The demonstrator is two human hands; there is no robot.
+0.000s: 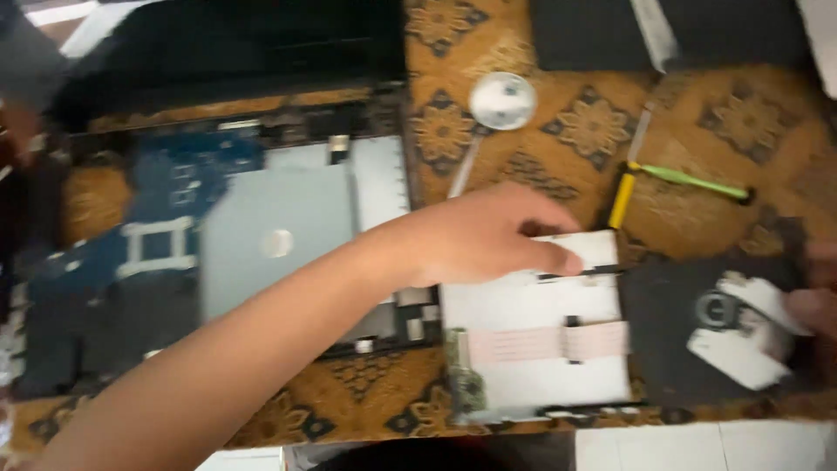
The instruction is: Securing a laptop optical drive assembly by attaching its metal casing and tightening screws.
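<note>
My left hand (488,235) reaches in from the lower left and grips the top edge of a white flat panel (536,366), its fingers curled over the edge. A pale ribbon cable (540,342) crosses that panel, and a small green circuit strip sits at its left side. At the far right edge, only the fingers of my right hand (815,301) show. They hold a white plastic piece (750,336) that lies on a black flat part (667,331). The picture is blurred.
An opened laptop chassis with a blue circuit board (131,253) and a grey metal drive (279,235) lies at the left on a brown patterned cloth (575,131). A round white disc (503,100), a yellow and green tool (680,179) and black parts (593,35) lie behind.
</note>
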